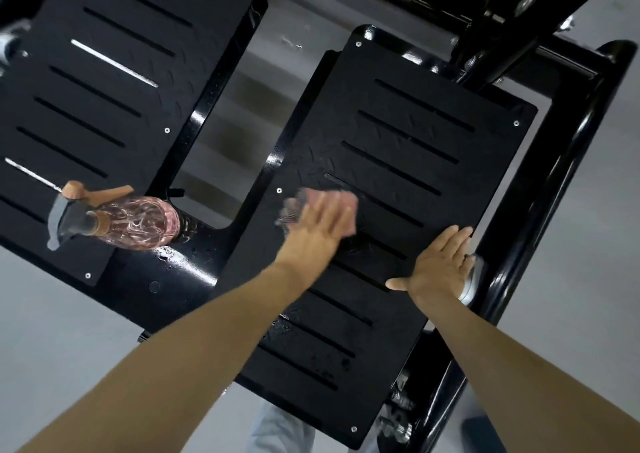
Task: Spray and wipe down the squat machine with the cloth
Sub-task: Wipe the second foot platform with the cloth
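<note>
The black metal squat machine (585, 113) has shiny round bars and two flat, dull black foot plates with long thin slots, a bumpy pattern and little silver screws at the corners. The right foot plate (415, 147) is the one with both hands on it. The person's left hand (318, 224) lies flat in the middle of this plate, fingers straight, pressing down on a small pale cloth (292, 210). The cloth is so blurry that I cannot tell its colour. The right hand (440, 269) is apart from the left one, at the right edge of the same plate. It is spread flat with straight fingers and the thumb sticking out, and it holds nothing. Wet spots (318, 359) shine on the near end of the plate. To the left of the plate, past the gap, there is a see-through pink spray bottle (138, 225) with a brown trigger and a grey top. It sits at the near corner of the other foot plate (104, 106), its fat end by a wet shiny bar (180, 258). Below the plate is a grey floor (52, 314).
</note>
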Demonstrator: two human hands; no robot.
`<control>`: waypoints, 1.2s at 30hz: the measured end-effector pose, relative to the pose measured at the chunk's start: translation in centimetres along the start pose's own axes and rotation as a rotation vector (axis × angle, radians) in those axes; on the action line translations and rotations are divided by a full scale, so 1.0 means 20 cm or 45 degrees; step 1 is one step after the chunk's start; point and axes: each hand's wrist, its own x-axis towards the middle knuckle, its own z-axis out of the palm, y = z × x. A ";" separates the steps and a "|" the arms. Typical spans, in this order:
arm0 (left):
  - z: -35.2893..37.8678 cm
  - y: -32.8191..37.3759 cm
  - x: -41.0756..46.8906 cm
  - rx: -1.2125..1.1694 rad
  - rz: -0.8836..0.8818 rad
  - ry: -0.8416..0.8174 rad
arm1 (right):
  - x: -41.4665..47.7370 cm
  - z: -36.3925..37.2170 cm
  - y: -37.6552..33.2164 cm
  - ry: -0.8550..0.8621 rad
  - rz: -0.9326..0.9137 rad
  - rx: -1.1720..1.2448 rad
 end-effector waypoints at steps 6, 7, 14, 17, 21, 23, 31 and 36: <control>-0.04 -0.21 0.00 0.150 0.004 0.027 | 0.00 0.01 0.01 0.015 -0.025 -0.017; -0.06 -0.24 0.01 0.083 -0.168 0.017 | 0.00 0.01 0.02 0.007 -0.028 -0.013; -0.09 0.11 0.08 -0.219 -0.475 0.113 | -0.03 0.07 0.09 0.166 -0.173 0.088; -0.07 0.28 0.07 -0.143 -0.081 0.044 | -0.05 0.12 0.14 0.253 -0.268 0.118; -0.04 0.13 0.11 0.026 0.150 0.073 | -0.05 0.14 0.17 0.207 -0.303 0.117; -0.07 0.05 0.11 -0.095 -0.132 0.039 | -0.06 0.14 0.20 0.200 -0.313 0.156; -0.14 0.57 0.11 -0.255 -0.130 0.052 | -0.10 0.19 0.31 0.346 -0.300 0.435; -0.14 0.58 0.12 0.075 0.461 -0.022 | -0.08 0.23 0.41 0.377 -0.318 0.520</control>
